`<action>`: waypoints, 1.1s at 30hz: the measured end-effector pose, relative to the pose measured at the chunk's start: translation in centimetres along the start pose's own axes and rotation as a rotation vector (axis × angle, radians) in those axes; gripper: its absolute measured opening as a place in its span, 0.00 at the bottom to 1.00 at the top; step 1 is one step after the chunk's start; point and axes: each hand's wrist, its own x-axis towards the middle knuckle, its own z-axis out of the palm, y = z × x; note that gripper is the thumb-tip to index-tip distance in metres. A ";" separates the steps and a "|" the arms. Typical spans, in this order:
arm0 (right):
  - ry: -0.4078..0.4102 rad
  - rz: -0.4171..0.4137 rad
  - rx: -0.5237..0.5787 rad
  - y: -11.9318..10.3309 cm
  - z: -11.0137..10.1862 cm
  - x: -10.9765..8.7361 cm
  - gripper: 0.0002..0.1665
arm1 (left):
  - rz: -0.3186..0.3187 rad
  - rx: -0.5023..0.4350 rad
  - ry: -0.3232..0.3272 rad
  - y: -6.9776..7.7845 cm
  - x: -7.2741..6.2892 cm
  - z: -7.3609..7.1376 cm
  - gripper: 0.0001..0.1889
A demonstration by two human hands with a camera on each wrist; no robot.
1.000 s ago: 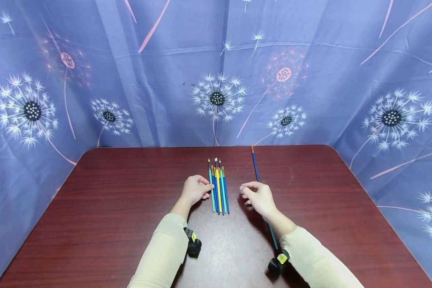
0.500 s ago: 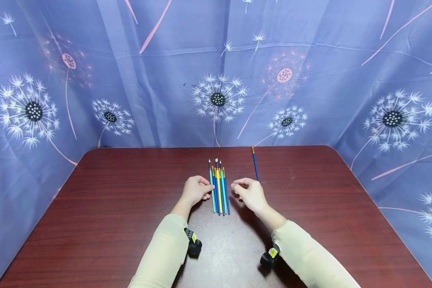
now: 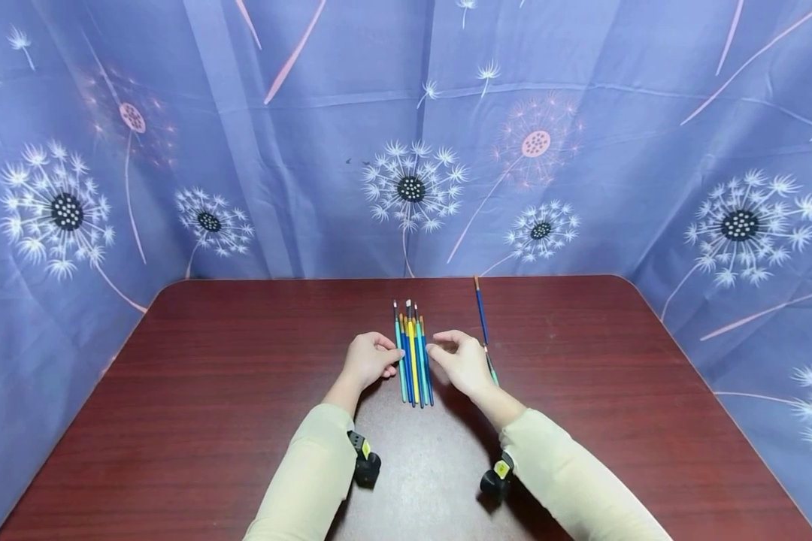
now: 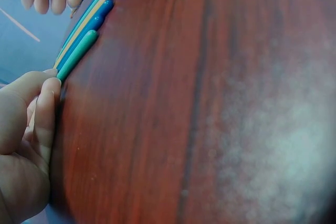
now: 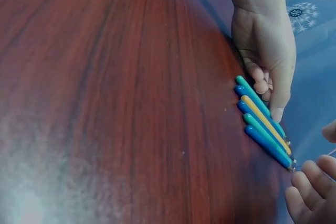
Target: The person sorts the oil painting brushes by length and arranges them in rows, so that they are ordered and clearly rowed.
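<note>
Several paintbrushes lie side by side in a tight row on the table, bristles pointing away: a teal paintbrush (image 3: 402,379) on the left edge, a yellow paintbrush (image 3: 413,357) in the middle and a blue paintbrush (image 3: 430,387) on the right edge. My left hand (image 3: 367,359) is at the row's left side, its thumb tip touching the teal handle and its other fingers loosely bent. From the right, my right hand (image 3: 465,367) comes close, thumb tip beside the row, fingers relaxed and holding nothing. The right wrist view shows the handle ends (image 5: 247,100) slightly staggered.
Right of the row, a separate blue paintbrush (image 3: 481,312) reaches the table's far edge. Another teal paintbrush (image 3: 492,367) is partly hidden behind my right wrist. A blue dandelion-patterned curtain (image 3: 311,150) stands behind the reddish-brown table (image 3: 210,391).
My right hand has moved left to the right side of the row, uncovering part of the teal paintbrush behind it. The left hand and the row have stayed nearly still.
</note>
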 end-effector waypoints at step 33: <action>-0.068 0.012 -0.294 0.1 0.9 0.1 0.13 | 0.015 -0.002 0.002 -0.3 0.1 0.1 0.09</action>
